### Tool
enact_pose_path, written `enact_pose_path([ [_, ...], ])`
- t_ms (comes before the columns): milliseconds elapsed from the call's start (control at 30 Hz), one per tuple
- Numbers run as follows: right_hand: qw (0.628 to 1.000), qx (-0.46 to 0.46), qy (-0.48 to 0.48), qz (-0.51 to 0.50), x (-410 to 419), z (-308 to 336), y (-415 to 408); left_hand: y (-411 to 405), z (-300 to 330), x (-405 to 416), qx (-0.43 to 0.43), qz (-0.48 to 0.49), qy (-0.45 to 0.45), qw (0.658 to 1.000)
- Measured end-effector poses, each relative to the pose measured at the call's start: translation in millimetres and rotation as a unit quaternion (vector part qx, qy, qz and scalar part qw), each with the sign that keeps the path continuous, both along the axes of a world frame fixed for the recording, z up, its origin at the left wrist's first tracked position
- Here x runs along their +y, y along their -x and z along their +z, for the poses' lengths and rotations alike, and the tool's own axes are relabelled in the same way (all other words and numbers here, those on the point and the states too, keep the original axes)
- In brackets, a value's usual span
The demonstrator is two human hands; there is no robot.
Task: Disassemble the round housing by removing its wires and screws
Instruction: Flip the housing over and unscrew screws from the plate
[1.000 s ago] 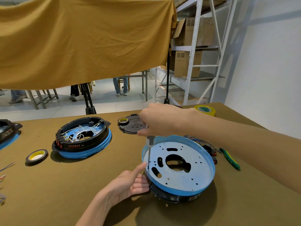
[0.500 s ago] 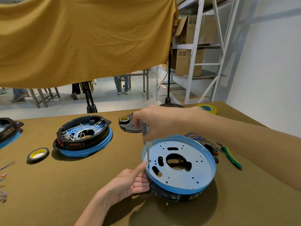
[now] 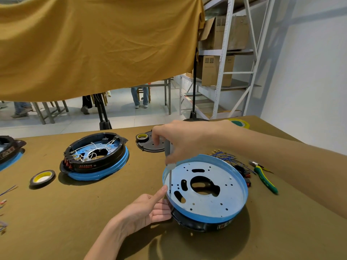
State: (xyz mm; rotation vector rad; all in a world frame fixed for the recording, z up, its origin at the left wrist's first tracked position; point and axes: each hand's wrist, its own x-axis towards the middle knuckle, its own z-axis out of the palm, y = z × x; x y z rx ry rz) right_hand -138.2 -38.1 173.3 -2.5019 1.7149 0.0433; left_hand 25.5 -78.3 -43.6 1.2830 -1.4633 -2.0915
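A round housing (image 3: 206, 199) lies upside down on the table, its pale metal plate with a blue rim facing up over a black body. My right hand (image 3: 184, 141) grips the grey handle of a screwdriver (image 3: 170, 171) held upright, the tip on the plate's left edge. My left hand (image 3: 148, 209) touches the housing's left side with straight fingers, the thumb up by the rim. Loose blue wires (image 3: 225, 158) lie behind the housing.
A second housing (image 3: 95, 156) with white wires inside sits at the left, a third (image 3: 7, 151) at the left edge. Tape rolls (image 3: 42, 178) (image 3: 141, 136), a black round cover (image 3: 152, 145), and green-handled pliers (image 3: 266, 181) lie around. A yellow-green tape roll (image 3: 239, 122) sits far back.
My right hand has slid up along the screwdriver, showing more of the grey handle. The left hand and housing stay put.
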Motion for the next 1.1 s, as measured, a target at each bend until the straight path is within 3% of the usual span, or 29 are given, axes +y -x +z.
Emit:
enact_pose_path([
  [133, 0.977, 0.135, 0.157, -0.048, 0.1, -10.6, -4.1, 0.3, 2.7, 0.6, -0.002, -0.003, 0.0, 1.0],
  [200, 0.987, 0.095, 0.128, -0.023, -1.0, -8.2, -4.1, -0.4, 2.7, 0.2, 0.0, -0.006, -0.004, 1.0],
  [333, 0.999, -0.03, -0.018, 0.016, 1.5, 3.6, -1.7, -2.0, 1.6, 0.0, 0.008, 0.0, -0.014, 1.0],
  [533, 0.979, 0.13, 0.148, -0.047, 0.0, -9.3, -6.2, -1.4, 3.3, 0.3, 0.014, -0.01, -0.017, 1.0],
  [667, 1.0, -0.005, 0.017, -0.003, -0.4, 2.5, -3.8, -1.8, 1.9, -0.7, 0.013, -0.011, -0.017, 1.0],
  [733, 0.999, -0.029, -0.031, 0.008, 0.8, 6.9, -3.9, -1.8, 0.7, -1.0, 0.013, -0.012, -0.016, 1.0],
  [867, 0.982, 0.14, 0.11, -0.066, 1.6, -4.8, -9.1, -1.9, 0.0, -1.3, 0.017, -0.011, -0.019, 1.0],
  [933, 0.967, 0.18, 0.165, -0.071, -0.3, -10.2, -9.8, -2.4, 0.1, -1.5, 0.019, -0.016, -0.022, 0.999],
  [1000, 0.981, 0.132, 0.136, -0.03, -2.7, -9.7, -7.8, -3.2, -0.3, -2.0, 0.02, -0.021, -0.021, 0.999],
  [1100, 1.0, -0.006, 0.009, 0.016, -0.9, -2.5, -6.0, -3.6, -1.0, -2.8, 0.024, -0.018, -0.025, 0.999],
])
